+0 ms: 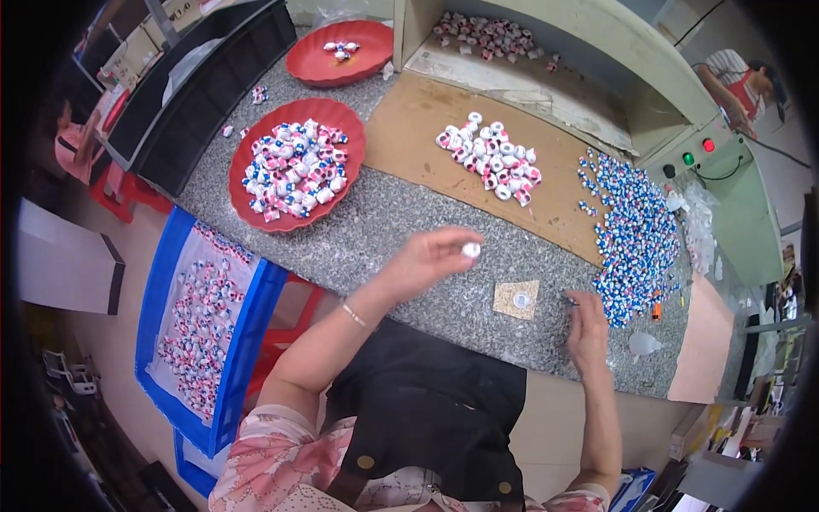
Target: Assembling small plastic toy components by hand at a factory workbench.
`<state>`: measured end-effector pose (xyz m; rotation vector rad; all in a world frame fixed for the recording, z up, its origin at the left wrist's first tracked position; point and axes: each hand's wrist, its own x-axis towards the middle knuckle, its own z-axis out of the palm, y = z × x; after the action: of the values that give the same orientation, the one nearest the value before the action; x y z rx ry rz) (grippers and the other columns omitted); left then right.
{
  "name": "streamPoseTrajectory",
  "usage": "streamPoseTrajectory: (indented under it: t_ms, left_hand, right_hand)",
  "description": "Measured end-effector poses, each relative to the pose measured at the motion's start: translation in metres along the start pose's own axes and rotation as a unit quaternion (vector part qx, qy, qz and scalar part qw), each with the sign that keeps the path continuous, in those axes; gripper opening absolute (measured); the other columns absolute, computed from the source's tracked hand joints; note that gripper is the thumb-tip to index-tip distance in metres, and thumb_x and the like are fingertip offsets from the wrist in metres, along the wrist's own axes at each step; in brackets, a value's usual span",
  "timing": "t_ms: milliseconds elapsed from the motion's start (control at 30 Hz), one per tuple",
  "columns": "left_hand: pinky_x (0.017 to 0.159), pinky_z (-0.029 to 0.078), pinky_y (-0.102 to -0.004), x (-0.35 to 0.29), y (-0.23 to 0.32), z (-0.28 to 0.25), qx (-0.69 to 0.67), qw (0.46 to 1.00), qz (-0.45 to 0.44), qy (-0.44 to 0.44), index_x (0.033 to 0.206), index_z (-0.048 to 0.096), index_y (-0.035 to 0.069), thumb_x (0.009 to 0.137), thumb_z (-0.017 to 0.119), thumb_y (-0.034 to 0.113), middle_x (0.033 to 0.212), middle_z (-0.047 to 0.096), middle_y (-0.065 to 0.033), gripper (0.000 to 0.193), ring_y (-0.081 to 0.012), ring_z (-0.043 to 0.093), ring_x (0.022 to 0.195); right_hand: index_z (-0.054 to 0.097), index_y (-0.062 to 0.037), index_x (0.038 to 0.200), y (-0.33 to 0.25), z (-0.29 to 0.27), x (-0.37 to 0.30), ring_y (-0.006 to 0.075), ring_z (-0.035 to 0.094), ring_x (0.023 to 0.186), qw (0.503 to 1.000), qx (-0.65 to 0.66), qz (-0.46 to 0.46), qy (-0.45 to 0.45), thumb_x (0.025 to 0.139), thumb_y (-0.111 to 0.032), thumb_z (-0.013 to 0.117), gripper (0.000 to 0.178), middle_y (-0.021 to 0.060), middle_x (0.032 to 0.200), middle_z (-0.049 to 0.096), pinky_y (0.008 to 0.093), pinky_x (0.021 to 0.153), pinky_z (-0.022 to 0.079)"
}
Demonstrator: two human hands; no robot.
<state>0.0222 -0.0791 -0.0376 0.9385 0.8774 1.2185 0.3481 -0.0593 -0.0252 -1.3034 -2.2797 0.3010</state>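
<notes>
My left hand [431,260] is raised over the grey speckled worktop, its fingertips closed on a small rounded white piece [471,249]. Lower right, my right hand [587,328] is beside a large heap of tiny blue-and-white pieces [636,230]. Its fingers are curled together, and whatever is between them is too small to make out. Between the hands lies a beige textured pad [505,300] with a small white round item [521,300] on it. Beyond them, a pile of white-and-pink hollow pieces [490,158] rests on brown cardboard [397,141].
A red scalloped bowl [247,209] full of white, pink and blue pieces stands left, with another red bowl [316,72] behind it. A blue crate [153,316] of pieces sits lower left. A metal cabinet [623,68] with lit buttons borders the back. Other people are farther off.
</notes>
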Motion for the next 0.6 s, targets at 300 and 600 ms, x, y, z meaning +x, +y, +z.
streamPoseTrajectory:
  t_ms: [300,600]
  left_hand:
    - [0.089,0.052,-0.0254,-0.041,-0.017,0.025,-0.037,0.999,-0.017,-0.036,0.122,0.061,-0.001,0.090,0.063,-0.005,0.117,0.063,-0.0076,0.032,-0.0128,0.062,0.104]
    - [0.086,0.053,-0.0247,-0.043,-0.020,0.020,-0.043,0.998,-0.027,-0.027,0.120,0.062,-0.002,0.089,0.064,-0.005,0.113,0.064,-0.0079,0.032,-0.0126,0.063,0.101]
  right_hand:
    - [0.068,-0.0002,0.101,-0.003,-0.007,0.020,0.0338,0.064,0.085,0.992,0.017,0.021,-0.127,0.081,0.004,0.064,0.021,0.0183,0.096,0.066,0.0372,0.073,0.052]
    - [0.063,0.0000,0.109,-0.008,-0.002,0.018,0.0372,0.063,0.081,0.986,-0.069,-0.038,-0.144,0.081,0.001,0.065,0.028,0.0179,0.087,0.060,0.0451,0.068,0.051]
